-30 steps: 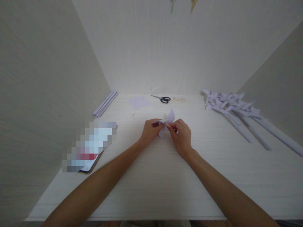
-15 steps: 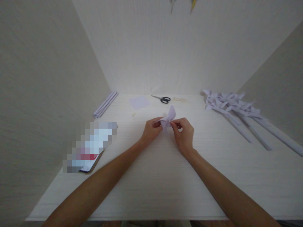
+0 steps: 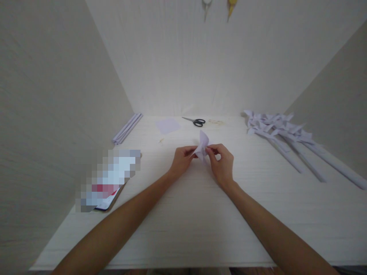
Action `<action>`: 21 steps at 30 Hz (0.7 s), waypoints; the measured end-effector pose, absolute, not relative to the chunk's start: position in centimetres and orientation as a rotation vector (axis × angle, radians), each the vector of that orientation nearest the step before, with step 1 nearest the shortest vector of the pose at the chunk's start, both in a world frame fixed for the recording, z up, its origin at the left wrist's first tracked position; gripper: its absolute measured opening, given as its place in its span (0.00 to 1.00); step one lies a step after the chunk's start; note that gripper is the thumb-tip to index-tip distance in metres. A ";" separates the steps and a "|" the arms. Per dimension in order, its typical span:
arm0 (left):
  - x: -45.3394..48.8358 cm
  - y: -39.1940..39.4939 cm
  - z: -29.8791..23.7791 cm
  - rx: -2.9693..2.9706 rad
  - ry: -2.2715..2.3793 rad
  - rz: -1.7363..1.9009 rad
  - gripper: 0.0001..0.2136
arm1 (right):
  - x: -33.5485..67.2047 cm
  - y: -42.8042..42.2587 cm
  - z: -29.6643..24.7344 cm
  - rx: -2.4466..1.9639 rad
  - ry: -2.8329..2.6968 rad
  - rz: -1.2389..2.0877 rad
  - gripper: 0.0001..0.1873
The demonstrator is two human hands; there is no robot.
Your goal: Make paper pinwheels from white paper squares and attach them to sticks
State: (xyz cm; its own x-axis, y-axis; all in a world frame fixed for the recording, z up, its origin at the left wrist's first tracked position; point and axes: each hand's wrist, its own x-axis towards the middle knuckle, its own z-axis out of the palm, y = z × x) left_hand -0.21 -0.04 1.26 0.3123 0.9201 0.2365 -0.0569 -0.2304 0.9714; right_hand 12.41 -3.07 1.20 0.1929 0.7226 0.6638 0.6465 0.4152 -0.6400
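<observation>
A pale lilac paper pinwheel is held above the middle of the table, its blades curling upward and outward. My left hand pinches its left side, with some fingertips hidden behind the paper. On the other side, my right hand grips near the pinwheel's centre between thumb and forefinger. Beyond the hands lie black-handled scissors and a flat lilac paper square. Small brownish bits, too small to name, are scattered right of the scissors.
Rolled paper sticks lie at the back left. Nearer, a phone rests on the white table, its screen partly pixelated. Several paper pinwheels on sticks are heaped at the right. Walls enclose the back and sides; two pointed objects show at the top.
The pinwheel has turned slightly in my fingers, its upper blade shifting left. Both hands stay on it, almost in the same place. The camera view has tilted a little.
</observation>
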 end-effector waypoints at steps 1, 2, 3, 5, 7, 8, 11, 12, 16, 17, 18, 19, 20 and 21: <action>-0.2 -0.1 1.3 1.506 0.840 1.138 0.11 | 12.4 -3.1 1.2 -1.276 -1.503 0.092 0.05; -0.3 -0.1 1.3 1.511 0.848 1.136 0.11 | 12.4 -3.1 1.2 -1.277 -1.507 0.101 0.05; -0.3 -0.1 1.4 1.515 0.853 1.130 0.11 | 12.4 -3.1 1.3 -1.277 -1.510 0.107 0.04; -0.3 -0.1 1.4 1.517 0.868 1.116 0.11 | 12.4 -3.1 1.3 -1.276 -1.519 0.110 0.04; -0.3 -0.1 1.3 1.528 0.894 1.100 0.10 | 12.3 -3.1 1.4 -1.277 -1.532 0.105 0.03; -0.2 0.0 1.2 1.540 0.908 1.094 0.10 | 12.3 -3.1 1.4 -1.278 -1.540 0.102 0.03; -0.1 -0.1 1.2 1.596 0.955 1.094 0.09 | 12.3 -3.1 1.4 -1.287 -1.559 0.094 0.04; -0.1 -0.1 1.2 1.616 0.971 1.101 0.09 | 12.3 -3.2 1.4 -1.292 -1.561 0.088 0.04; -0.1 -0.3 1.4 1.692 1.024 1.120 0.10 | 12.3 -3.2 1.4 -1.335 -1.558 0.053 0.05; -0.1 -0.4 1.5 1.709 1.017 1.118 0.11 | 12.3 -3.2 1.4 -1.347 -1.558 0.045 0.05; 0.0 -0.5 1.6 1.726 1.004 1.112 0.11 | 12.3 -3.2 1.3 -1.359 -1.557 0.037 0.05; 0.0 -0.5 1.6 1.741 0.990 1.106 0.12 | 12.3 -3.2 1.3 -1.368 -1.556 0.030 0.05; 0.0 -0.6 1.6 1.753 0.975 1.101 0.12 | 12.3 -3.2 1.3 -1.376 -1.556 0.026 0.05; 0.0 -0.6 1.7 1.758 0.961 1.098 0.13 | 12.3 -3.1 1.2 -1.381 -1.556 0.024 0.06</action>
